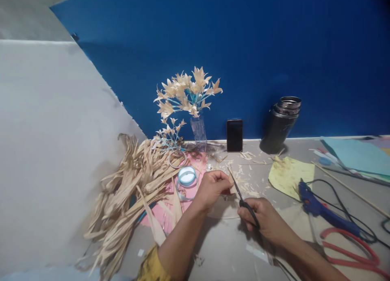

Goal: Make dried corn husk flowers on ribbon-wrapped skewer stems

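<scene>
My right hand (260, 216) is closed round the black handles of a pair of scissors (245, 204), whose blades point up and away. Between the fingertips of my left hand (216, 186) is a small piece of pale dried corn husk (233, 189), mostly covered by the fingers. The scissor blades lie right alongside it; whether they touch it I cannot tell. Small husk trimmings (252, 181) are scattered on the table behind both hands. A roll of light blue ribbon (187, 176) lies left of my left hand on pink paper (155, 216).
A heap of dried corn husks (128, 195) covers the left side. Husk flowers (185, 90) stand in a clear vase (199, 130) at the back, near a phone (234, 135) and a dark flask (279, 124). Rightward lie a blue glue gun (323, 212), yellow paper (289, 175) and red-handled scissors (350, 246).
</scene>
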